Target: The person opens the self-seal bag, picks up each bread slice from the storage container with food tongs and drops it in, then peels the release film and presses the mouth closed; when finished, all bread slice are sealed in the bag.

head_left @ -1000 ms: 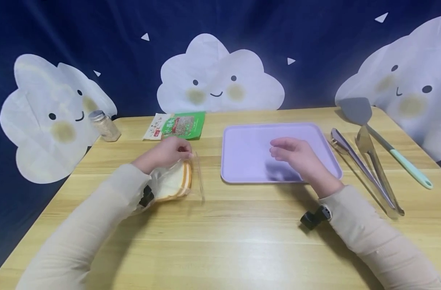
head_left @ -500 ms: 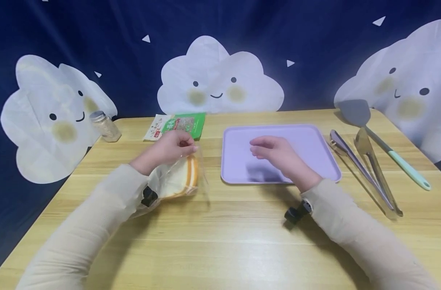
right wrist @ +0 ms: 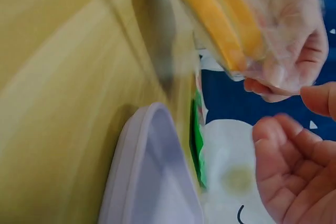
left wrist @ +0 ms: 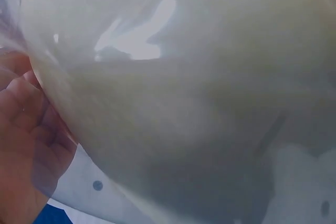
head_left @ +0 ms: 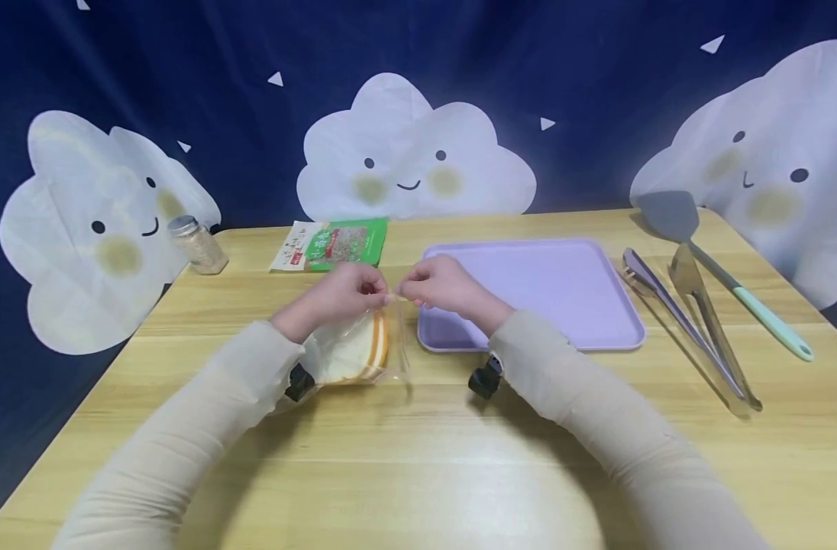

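My left hand (head_left: 350, 294) pinches the top edge of a clear plastic bag (head_left: 399, 355) that hangs just above the table. Inside the bag are slices of white bread (head_left: 353, 351) with orange-brown crusts. In the left wrist view the bread (left wrist: 173, 93) under shiny film fills most of the picture. My right hand (head_left: 446, 286) has its fingertips at the bag's edge, close to the left fingertips. The right wrist view shows a gap between the right thumb and the fingers (right wrist: 270, 129), with the thumb near the bag's corner.
Behind the right hand lies a lilac tray (head_left: 549, 298). To its right are metal tongs (head_left: 707, 321) and a spatula (head_left: 755, 298) with a mint handle. A green and white packet (head_left: 346, 241) and a lidded jar (head_left: 200, 246) are at the back left of the wooden table (head_left: 446, 458).
My right hand has travelled left from over the lilac tray to the bag's edge. The left hand, still pinching the bag, has shifted slightly right with the bread.
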A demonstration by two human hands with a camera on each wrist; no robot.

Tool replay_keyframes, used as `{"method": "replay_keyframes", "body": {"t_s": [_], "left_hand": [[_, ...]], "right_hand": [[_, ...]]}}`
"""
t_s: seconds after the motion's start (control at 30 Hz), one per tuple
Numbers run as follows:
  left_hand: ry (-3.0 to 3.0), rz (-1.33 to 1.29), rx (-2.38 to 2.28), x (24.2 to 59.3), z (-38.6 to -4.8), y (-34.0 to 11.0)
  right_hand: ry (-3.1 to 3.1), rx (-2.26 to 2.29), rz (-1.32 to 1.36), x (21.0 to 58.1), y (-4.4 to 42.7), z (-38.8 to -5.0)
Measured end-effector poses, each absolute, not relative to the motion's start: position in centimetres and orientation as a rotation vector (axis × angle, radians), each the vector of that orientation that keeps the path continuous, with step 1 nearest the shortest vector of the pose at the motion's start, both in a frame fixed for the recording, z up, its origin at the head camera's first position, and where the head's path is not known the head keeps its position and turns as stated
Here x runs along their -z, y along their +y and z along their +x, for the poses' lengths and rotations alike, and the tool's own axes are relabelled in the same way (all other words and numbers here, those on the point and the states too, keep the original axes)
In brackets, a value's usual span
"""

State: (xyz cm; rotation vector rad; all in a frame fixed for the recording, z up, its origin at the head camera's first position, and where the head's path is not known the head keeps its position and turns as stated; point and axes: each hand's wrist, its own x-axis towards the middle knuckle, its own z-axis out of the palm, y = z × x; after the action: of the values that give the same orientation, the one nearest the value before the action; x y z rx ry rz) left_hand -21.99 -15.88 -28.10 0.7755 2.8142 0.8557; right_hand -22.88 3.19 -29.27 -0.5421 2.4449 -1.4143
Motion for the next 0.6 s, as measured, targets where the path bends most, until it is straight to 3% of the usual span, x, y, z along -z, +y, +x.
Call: {"method": "replay_keyframes", "body": {"t_s": [0.3,0.6], "left_hand": [[2.810,0.778,-0.862,28.3,-22.0,-15.7],[2.781,0.850,-0.843,28.5,-22.0,-15.7]], "right_hand": [[2.421,1.418,-0.513,29.5,2.1,-23.3],[2.602,1.163,-0.715,29.8,1.9,-23.6]]}}
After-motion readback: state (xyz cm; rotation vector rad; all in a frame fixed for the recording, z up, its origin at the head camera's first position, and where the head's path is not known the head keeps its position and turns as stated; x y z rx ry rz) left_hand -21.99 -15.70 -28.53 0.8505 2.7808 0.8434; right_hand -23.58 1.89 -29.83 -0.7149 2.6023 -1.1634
